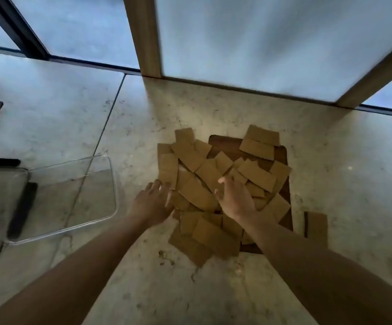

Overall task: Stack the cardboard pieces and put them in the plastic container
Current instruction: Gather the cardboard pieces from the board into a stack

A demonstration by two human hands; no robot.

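judging from the heap, i'd say the job has hardly begun: the cardboard pieces (216, 184) lie scattered and overlapping on a dark board (281, 151) on the marble counter (143, 277), none squared into a stack that i can see. the plastic container (77, 195) sits well to the left of the heap and looks to hold no cardboard, though its clear walls make that hard to be sure of. my left hand (154, 202) rests at the heap's left edge, fingers loosely spread and touching a piece, gripping nothing. my right hand (233, 198) hovers over the middle of the heap, fingers wide, holding nothing. one stray piece (316, 227) lies right of the heap, apart from it. everything is left: gather, square up, carry left. open counter lies between heap and container, and nearer me; the wall panel (260, 43) closes off the far side.
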